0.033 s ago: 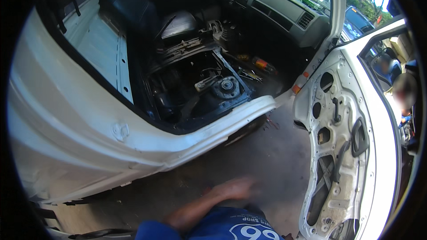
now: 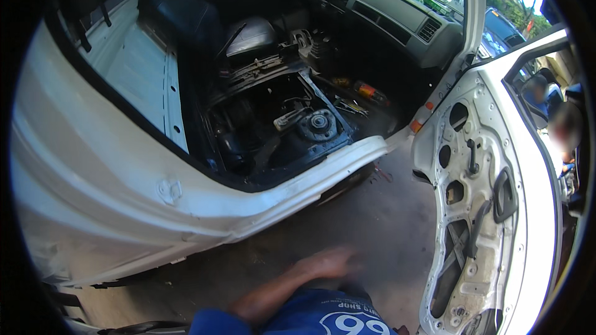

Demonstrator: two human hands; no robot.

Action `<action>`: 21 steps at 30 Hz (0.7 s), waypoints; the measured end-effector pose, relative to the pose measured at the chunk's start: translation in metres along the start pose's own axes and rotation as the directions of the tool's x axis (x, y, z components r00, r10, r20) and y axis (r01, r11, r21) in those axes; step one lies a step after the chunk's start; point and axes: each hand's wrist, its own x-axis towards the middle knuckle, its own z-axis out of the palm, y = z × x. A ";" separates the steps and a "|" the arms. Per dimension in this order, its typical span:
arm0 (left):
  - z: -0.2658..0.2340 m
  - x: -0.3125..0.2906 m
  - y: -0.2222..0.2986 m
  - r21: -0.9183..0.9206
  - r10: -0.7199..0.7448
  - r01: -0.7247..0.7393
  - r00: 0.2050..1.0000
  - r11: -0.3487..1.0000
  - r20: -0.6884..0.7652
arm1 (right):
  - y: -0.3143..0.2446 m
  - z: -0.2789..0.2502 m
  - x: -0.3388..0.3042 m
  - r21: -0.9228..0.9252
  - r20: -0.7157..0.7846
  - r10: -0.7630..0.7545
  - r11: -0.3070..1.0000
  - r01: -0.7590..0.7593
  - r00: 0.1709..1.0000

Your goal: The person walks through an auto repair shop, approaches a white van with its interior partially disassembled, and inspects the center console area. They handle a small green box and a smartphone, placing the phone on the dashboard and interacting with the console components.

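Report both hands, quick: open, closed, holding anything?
Left hand: blurred; open or closed can't be told, no held object visible.
Right hand: not clearly in view; state can't be told.

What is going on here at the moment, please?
A person in a blue shirt is beside a white vehicle with its door open, inner metal exposed. The left hand is over the ground, blurred; whether it holds anything is unclear. Inside, a bay lies uncovered near a black seat.
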 end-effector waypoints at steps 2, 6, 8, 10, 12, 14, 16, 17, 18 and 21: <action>-0.029 0.006 -0.022 -0.030 -0.083 0.082 0.996 0.996 -0.032 | -0.031 0.011 0.016 0.025 -0.011 -0.004 1.000 0.004 1.000; -0.074 0.025 -0.057 -0.085 -0.199 0.192 0.976 0.978 -0.085 | -0.128 0.006 0.059 0.079 -0.111 -0.165 0.982 0.174 0.980; -0.093 0.034 -0.073 -0.073 -0.265 0.256 0.951 0.964 -0.159 | -0.204 -0.017 0.088 0.160 -0.194 -0.297 0.931 0.329 0.935; -0.111 0.042 -0.088 -0.049 -0.332 0.332 0.899 0.942 -0.285 | -0.293 -0.053 0.116 0.081 -0.324 -0.488 0.840 0.537 0.811; -0.131 0.048 -0.102 -0.047 -0.444 0.463 0.812 0.885 -0.379 | -0.388 -0.100 0.139 -0.077 -0.413 -0.687 0.681 0.728 0.599; -0.151 0.054 -0.112 0.034 -0.502 0.602 0.694 0.798 -0.515 | -0.484 -0.145 0.154 -0.078 -0.455 -0.782 0.511 0.856 0.425; -0.168 0.057 -0.119 -0.123 -0.580 0.645 0.567 0.754 -0.584 | -0.580 -0.186 0.167 -0.109 -0.483 -0.836 0.351 0.930 0.259; -0.175 0.059 -0.121 -0.141 -0.545 0.627 0.518 0.767 -0.660 | -0.622 -0.198 0.170 -0.162 -0.488 -0.860 0.254 0.954 0.146; -0.182 0.059 -0.122 -0.180 -0.560 0.647 0.448 0.741 -0.697 | -0.663 -0.208 0.173 -0.143 -0.438 -0.890 0.205 0.968 0.124; -0.203 0.061 -0.127 -0.337 -0.645 0.689 0.246 0.641 -0.723 | -0.765 -0.204 0.181 -0.243 -0.273 -0.944 0.252 0.937 0.183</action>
